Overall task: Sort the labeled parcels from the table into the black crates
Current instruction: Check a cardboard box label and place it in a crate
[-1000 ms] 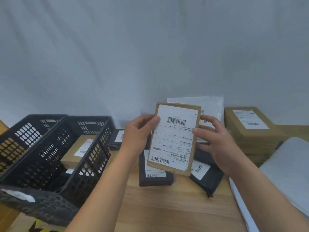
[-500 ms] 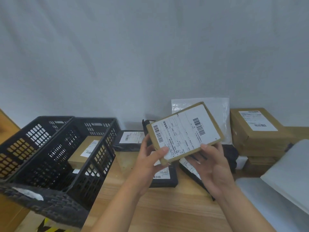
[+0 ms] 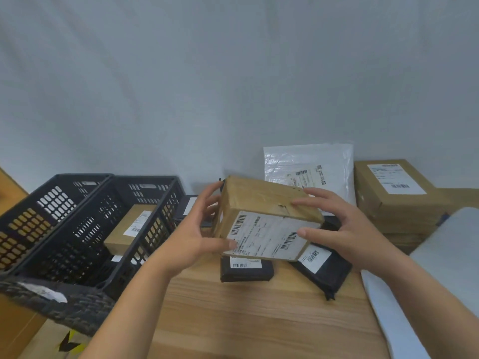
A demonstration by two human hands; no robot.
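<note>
Here, in the head-camera view, two bare forearms reach forward from the bottom edge and meet around a brown cardboard box point(image 3: 264, 200), held in the air above a light wooden table point(image 3: 259, 322). The box is tilted, with its white shipping label point(image 3: 267, 237) and barcodes facing the camera.

The left hand point(image 3: 193, 237) cups the box's left end. Its thumb lies across the label's lower left corner, and its fingers spread up the side. The right hand point(image 3: 344, 229) clasps the right end, with its fingers fanned over the taped top and its thumb pressed on the label's right edge. Both hands have a loose, wide hold on the box.

To the left stand two black crates side by side. The nearer crate point(image 3: 145, 178) holds a labeled brown parcel point(image 3: 129, 229); what the farther crate point(image 3: 26, 203) holds cannot be seen.

On the table under the held box lie two black mailers, one point(image 3: 246, 273) straight below and one point(image 3: 329, 273) to the right, both with white barcode labels. Behind, a white plastic mailer point(image 3: 308, 164) leans on the grey wall beside a stack of labeled cardboard boxes point(image 3: 394, 203). A pale grey mailer point(image 3: 445, 255) lies at the far right.
</note>
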